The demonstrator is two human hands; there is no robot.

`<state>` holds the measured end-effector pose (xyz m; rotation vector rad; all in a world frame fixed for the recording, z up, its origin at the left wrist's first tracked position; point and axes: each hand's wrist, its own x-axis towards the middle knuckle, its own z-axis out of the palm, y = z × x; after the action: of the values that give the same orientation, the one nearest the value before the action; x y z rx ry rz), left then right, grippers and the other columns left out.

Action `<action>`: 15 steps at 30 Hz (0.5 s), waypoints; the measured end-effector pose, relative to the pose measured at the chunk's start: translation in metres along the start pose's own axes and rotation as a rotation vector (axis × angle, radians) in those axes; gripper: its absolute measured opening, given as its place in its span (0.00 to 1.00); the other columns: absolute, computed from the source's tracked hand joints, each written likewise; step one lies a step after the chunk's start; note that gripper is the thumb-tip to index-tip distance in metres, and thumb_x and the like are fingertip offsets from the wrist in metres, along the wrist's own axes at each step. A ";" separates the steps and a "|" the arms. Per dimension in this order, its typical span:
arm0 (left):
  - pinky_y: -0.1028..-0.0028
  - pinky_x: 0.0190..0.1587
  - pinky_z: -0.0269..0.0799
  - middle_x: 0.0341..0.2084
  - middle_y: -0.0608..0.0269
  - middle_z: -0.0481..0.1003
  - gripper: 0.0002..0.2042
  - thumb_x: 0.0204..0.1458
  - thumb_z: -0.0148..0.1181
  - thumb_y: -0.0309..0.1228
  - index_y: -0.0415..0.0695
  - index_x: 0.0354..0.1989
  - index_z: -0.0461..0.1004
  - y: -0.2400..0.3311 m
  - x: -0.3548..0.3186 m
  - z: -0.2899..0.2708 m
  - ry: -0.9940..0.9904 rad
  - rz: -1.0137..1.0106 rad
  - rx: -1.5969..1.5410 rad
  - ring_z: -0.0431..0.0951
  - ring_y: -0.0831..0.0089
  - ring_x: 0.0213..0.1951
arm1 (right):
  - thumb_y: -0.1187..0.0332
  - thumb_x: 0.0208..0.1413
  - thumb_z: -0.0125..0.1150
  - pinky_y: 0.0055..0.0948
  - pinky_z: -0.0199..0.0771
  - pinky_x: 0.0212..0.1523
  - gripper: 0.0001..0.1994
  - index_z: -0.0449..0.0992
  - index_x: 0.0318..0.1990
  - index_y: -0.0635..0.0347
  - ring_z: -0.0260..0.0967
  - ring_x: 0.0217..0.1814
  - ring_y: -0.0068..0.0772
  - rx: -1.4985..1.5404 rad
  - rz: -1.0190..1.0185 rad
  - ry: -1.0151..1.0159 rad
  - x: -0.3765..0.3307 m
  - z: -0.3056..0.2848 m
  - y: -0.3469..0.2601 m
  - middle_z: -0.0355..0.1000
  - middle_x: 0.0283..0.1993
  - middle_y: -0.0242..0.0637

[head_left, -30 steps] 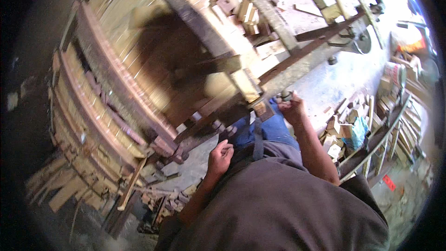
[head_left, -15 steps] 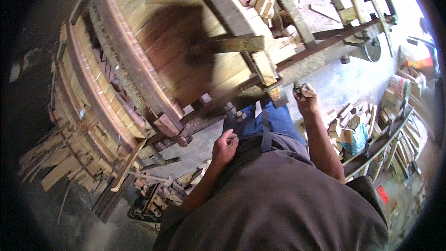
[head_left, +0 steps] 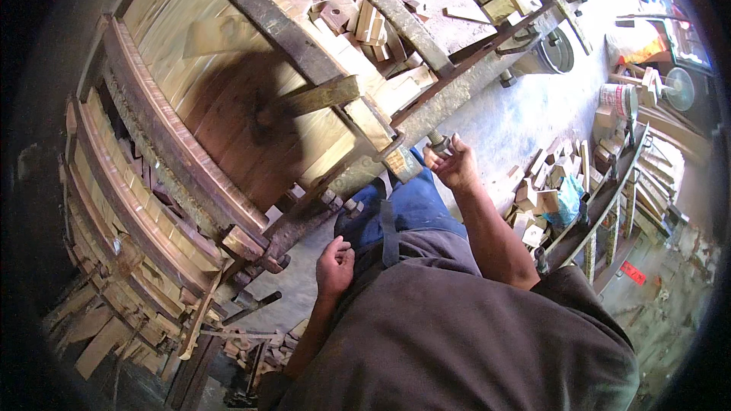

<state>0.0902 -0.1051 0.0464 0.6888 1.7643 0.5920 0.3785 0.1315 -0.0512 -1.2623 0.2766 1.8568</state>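
Observation:
At the underside edge of a long steel clamp beam (head_left: 445, 103), my right hand (head_left: 459, 169) has its fingers closed around a bolt end (head_left: 438, 141) that sticks out of the beam. Left of it, a wooden block (head_left: 402, 164) and a short wooden bar (head_left: 324, 95) sit on the same clamp frame. My left hand (head_left: 335, 265) hangs beside my hip with its fingers loosely curled in, and nothing shows in it. Wide glued wooden panels (head_left: 251, 129) lie across the frame under rusty metal bars (head_left: 266, 15).
Wood offcuts (head_left: 358, 19) lie heaped beyond the frame. To the right are more offcuts (head_left: 544, 202) with a blue plastic bag (head_left: 564, 202), a bucket (head_left: 556, 52), a white tub (head_left: 618, 99) and a metal rack (head_left: 601, 209). Curved wooden rails (head_left: 164, 137) stand stacked at the left.
The whole view has shifted, so the frame and both hands sit farther left. My right hand stays at the beam edge, its fingers changed in pose on the bolt. My left hand has curled in more.

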 end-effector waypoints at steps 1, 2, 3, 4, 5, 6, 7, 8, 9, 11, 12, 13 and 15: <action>0.70 0.44 0.74 0.44 0.52 0.79 0.22 0.57 0.59 0.28 0.30 0.58 0.67 0.008 0.001 0.002 -0.014 0.018 0.001 0.79 0.70 0.40 | 0.62 0.63 0.50 0.42 0.77 0.40 0.15 0.68 0.49 0.65 0.73 0.43 0.48 -0.034 0.059 0.004 -0.005 0.006 -0.003 0.73 0.45 0.53; 0.70 0.44 0.74 0.44 0.52 0.79 0.21 0.57 0.59 0.28 0.30 0.57 0.67 0.017 0.002 0.003 -0.028 0.060 -0.005 0.79 0.69 0.40 | 0.62 0.64 0.48 0.41 0.77 0.37 0.15 0.67 0.50 0.65 0.73 0.41 0.46 -0.069 0.118 0.008 -0.006 0.008 -0.005 0.73 0.44 0.53; 0.70 0.44 0.74 0.44 0.52 0.79 0.20 0.57 0.59 0.27 0.30 0.56 0.68 0.035 0.004 0.006 -0.038 0.103 -0.015 0.79 0.69 0.40 | 0.64 0.64 0.48 0.39 0.77 0.35 0.15 0.67 0.51 0.65 0.73 0.37 0.44 -0.022 0.134 0.040 -0.004 0.006 -0.008 0.73 0.41 0.49; 0.69 0.45 0.74 0.44 0.52 0.78 0.19 0.57 0.58 0.27 0.30 0.56 0.68 0.052 0.006 0.008 -0.048 0.142 -0.024 0.79 0.68 0.41 | 0.64 0.64 0.48 0.38 0.77 0.35 0.15 0.67 0.51 0.66 0.73 0.37 0.44 -0.060 0.013 0.012 -0.003 0.005 -0.005 0.73 0.40 0.48; 0.68 0.43 0.75 0.41 0.53 0.78 0.16 0.53 0.60 0.22 0.34 0.51 0.72 0.065 0.012 0.011 -0.010 0.306 0.069 0.80 0.63 0.38 | 0.65 0.64 0.48 0.36 0.77 0.35 0.15 0.66 0.51 0.66 0.73 0.37 0.43 -0.100 -0.107 -0.017 -0.001 0.003 0.000 0.72 0.40 0.47; 0.66 0.45 0.74 0.40 0.52 0.78 0.15 0.52 0.61 0.22 0.34 0.48 0.73 0.086 0.015 0.010 -0.010 0.376 0.081 0.79 0.59 0.39 | 0.66 0.64 0.49 0.35 0.77 0.35 0.14 0.66 0.51 0.67 0.73 0.36 0.42 -0.141 -0.223 -0.049 0.000 0.004 0.005 0.72 0.39 0.45; 0.65 0.45 0.74 0.40 0.52 0.78 0.14 0.52 0.60 0.22 0.35 0.47 0.74 0.099 0.020 0.009 0.003 0.432 0.095 0.79 0.57 0.40 | 0.67 0.63 0.49 0.34 0.76 0.35 0.13 0.66 0.50 0.67 0.72 0.38 0.40 -0.184 -0.217 0.007 -0.001 0.007 0.006 0.70 0.39 0.42; 0.65 0.46 0.74 0.39 0.51 0.78 0.13 0.51 0.60 0.22 0.35 0.46 0.75 0.108 0.025 0.010 0.018 0.487 0.108 0.79 0.56 0.41 | 0.67 0.64 0.49 0.34 0.76 0.34 0.13 0.66 0.50 0.67 0.71 0.39 0.39 -0.099 -0.143 -0.253 0.005 -0.010 -0.002 0.70 0.40 0.41; 0.64 0.47 0.74 0.39 0.50 0.78 0.12 0.51 0.60 0.22 0.35 0.44 0.75 0.116 0.029 0.010 0.037 0.531 0.082 0.79 0.54 0.41 | 0.66 0.64 0.49 0.33 0.75 0.34 0.13 0.66 0.50 0.66 0.71 0.40 0.38 -0.004 -0.057 -0.519 0.021 -0.040 -0.012 0.69 0.40 0.41; 0.64 0.49 0.73 0.38 0.49 0.78 0.10 0.51 0.59 0.22 0.36 0.42 0.76 0.122 0.042 0.003 0.111 0.626 0.098 0.79 0.53 0.43 | 0.64 0.65 0.48 0.33 0.73 0.34 0.13 0.66 0.49 0.65 0.70 0.39 0.37 -0.012 0.021 -0.334 0.013 -0.011 0.000 0.68 0.39 0.40; 0.64 0.49 0.73 0.38 0.49 0.79 0.10 0.51 0.59 0.22 0.36 0.42 0.76 0.117 0.044 -0.001 0.163 0.600 0.077 0.79 0.52 0.43 | 0.62 0.66 0.47 0.32 0.72 0.34 0.14 0.67 0.48 0.64 0.69 0.38 0.36 -0.159 -0.003 0.118 -0.022 0.029 0.001 0.68 0.38 0.39; 0.64 0.48 0.73 0.38 0.49 0.79 0.10 0.51 0.59 0.22 0.36 0.42 0.76 0.124 0.048 -0.008 0.190 0.617 0.086 0.79 0.52 0.43 | 0.61 0.67 0.45 0.32 0.71 0.34 0.15 0.67 0.48 0.64 0.69 0.38 0.37 -0.143 0.011 0.030 -0.021 0.018 0.002 0.67 0.38 0.40; 0.64 0.47 0.74 0.39 0.48 0.79 0.11 0.51 0.59 0.23 0.36 0.44 0.76 0.128 0.057 -0.024 0.259 0.629 0.143 0.79 0.53 0.43 | 0.58 0.68 0.44 0.32 0.71 0.35 0.16 0.67 0.48 0.63 0.69 0.37 0.38 -0.141 0.021 0.013 -0.019 0.011 0.002 0.67 0.37 0.41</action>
<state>0.0741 0.0237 0.1033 1.3371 1.8306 1.0184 0.3726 0.1271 -0.0311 -1.3718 0.1682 1.9140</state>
